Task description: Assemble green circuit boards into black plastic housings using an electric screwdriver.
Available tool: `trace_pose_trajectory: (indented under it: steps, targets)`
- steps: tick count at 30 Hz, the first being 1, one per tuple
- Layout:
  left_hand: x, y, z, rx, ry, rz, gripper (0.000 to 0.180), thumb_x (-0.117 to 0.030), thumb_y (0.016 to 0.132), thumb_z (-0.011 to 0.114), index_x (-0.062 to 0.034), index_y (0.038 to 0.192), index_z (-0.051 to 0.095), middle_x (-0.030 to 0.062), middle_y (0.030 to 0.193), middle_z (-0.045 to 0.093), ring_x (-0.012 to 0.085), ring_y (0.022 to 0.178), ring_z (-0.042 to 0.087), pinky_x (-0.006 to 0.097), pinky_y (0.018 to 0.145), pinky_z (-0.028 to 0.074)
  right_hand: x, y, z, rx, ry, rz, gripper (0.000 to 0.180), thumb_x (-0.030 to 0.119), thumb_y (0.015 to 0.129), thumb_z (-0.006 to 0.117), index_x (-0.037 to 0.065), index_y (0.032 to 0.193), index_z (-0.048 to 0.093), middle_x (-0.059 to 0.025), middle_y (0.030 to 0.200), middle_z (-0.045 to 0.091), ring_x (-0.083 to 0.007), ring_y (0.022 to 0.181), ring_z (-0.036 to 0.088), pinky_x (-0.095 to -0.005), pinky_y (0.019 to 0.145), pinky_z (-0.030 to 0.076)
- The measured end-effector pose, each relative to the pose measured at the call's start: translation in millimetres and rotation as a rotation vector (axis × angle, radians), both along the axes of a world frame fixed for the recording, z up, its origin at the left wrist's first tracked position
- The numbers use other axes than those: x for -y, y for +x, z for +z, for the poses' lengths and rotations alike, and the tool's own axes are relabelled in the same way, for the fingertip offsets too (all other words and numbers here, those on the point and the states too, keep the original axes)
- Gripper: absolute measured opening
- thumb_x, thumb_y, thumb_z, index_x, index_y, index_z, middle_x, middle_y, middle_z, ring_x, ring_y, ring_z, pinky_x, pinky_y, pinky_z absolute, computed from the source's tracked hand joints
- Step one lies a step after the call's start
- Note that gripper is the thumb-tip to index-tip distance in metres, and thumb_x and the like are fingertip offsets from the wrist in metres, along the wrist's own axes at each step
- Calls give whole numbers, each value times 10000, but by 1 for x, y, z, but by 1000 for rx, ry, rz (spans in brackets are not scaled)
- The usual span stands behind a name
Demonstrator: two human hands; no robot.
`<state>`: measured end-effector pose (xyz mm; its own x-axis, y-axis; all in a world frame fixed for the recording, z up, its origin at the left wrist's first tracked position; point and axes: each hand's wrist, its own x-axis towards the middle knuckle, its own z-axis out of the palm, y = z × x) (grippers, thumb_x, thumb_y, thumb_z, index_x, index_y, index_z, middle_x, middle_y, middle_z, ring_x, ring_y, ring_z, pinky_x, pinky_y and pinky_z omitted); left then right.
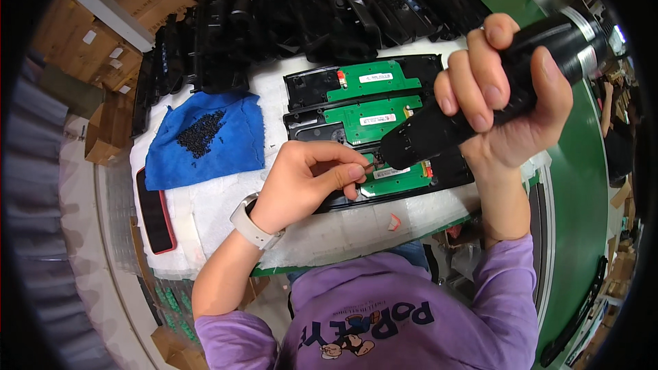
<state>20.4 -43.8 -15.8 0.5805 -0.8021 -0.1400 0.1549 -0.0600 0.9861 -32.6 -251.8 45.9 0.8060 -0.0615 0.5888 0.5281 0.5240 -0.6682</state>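
My right hand [510, 106] is wrapped round a black electric screwdriver [426, 136], whose tapered nose points down and left. Its tip is over the nearest of three green circuit boards [401, 181], each lying in a black plastic housing [449, 168]. Thumb and fingertips of my left hand [312, 178] are pinched together beside that tip, over the near board. Whatever they hold is too small to make out. Two more boards, the middle one [370, 120] and the far one [380, 79], lie in their housings behind, each with a white label.
Left of the housings, a blue cloth [236, 144] carries a pile of small black screws [200, 133]. A phone in a red case [156, 216] lies at the table's left edge. Many black plastic parts [295, 14] are stacked along the back. A green surface [576, 233] runs along the right.
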Motion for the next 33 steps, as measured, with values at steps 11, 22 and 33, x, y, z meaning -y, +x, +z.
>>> trace_pose_trajectory:
  steps: [11,22,33]
  targets:
    - [4,2,-7,458,38,134,111,-4,798,583,32,876,654,86,773,620,111,614,594,207,562,472,0,5,-3,-51,-80,60,352,346,865,447,16,985,444,6,604,428,-88,428,384,-264,515,395]
    - [5,-3,-10,217,50,160,139,4,822,558,50,924,641,93,803,635,109,681,628,195,593,479,-15,5,-10,-237,-420,-113,343,277,787,568,0,932,428,-29,533,409,-117,392,395,-239,366,311]
    - [6,-4,-11,203,47,153,146,19,820,551,51,950,608,86,818,647,119,723,637,205,657,498,-23,1,-7,-266,-435,-160,354,276,748,601,1,880,421,-23,501,398,-102,384,373,-225,371,323]
